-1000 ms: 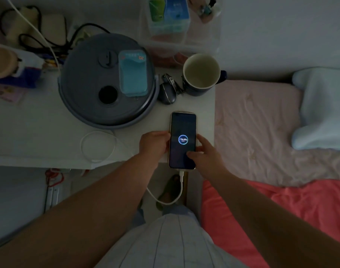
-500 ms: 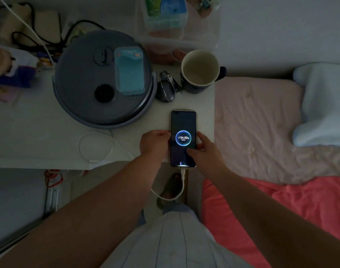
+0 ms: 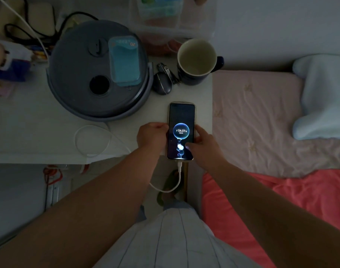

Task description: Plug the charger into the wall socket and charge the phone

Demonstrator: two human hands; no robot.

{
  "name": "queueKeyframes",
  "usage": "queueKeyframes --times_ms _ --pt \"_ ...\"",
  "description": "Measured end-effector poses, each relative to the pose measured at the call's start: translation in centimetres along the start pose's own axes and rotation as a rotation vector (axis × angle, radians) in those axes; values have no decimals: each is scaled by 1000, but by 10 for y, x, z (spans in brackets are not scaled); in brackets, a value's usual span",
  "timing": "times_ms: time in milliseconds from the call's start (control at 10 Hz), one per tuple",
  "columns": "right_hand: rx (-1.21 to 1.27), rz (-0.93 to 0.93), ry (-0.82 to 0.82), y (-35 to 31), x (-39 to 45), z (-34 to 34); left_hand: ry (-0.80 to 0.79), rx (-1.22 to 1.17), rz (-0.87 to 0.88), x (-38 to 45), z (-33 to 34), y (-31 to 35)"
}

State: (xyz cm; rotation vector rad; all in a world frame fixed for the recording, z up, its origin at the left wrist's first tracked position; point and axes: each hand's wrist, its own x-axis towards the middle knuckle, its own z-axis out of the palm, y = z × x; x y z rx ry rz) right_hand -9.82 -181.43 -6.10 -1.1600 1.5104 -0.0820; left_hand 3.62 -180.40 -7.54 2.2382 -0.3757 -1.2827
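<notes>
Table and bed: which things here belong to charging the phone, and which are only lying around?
Belong to the job:
phone, its screen showing 54.01%
white cable, plugged into its bottom
left hand and right hand, holding the phone

Only lying around:
mug
round grey appliance
computer mouse
pillow

You are looking down in dim light at a white rectangular tabletop [image 3: 30, 120] pushed against a pale plain wall [image 3: 281, 26]. To your right lies a bed with a wrinkled pale pink sheet [image 3: 258, 120], a coral-red blanket [image 3: 281, 200] and a light blue contoured pillow [image 3: 323, 97]. Below the table edge you see a grey floor [image 3: 14, 200].
</notes>
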Motion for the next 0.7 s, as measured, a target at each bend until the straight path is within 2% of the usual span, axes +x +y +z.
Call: queueKeyframes --times_ms 200,400,500,700 --pt "-17 -7 14 1 0 5 1 4 26 5 2 -6" --pt "13 8 38 -2 -6 5 -75 -48 54 5 -6 -9" --pt "38 42 90 -5 -18 7 -141 -109 37 -2 -15 -11" --pt "210 87 209 -13 -54 14 -193 -35 71 -11 -47 -16"
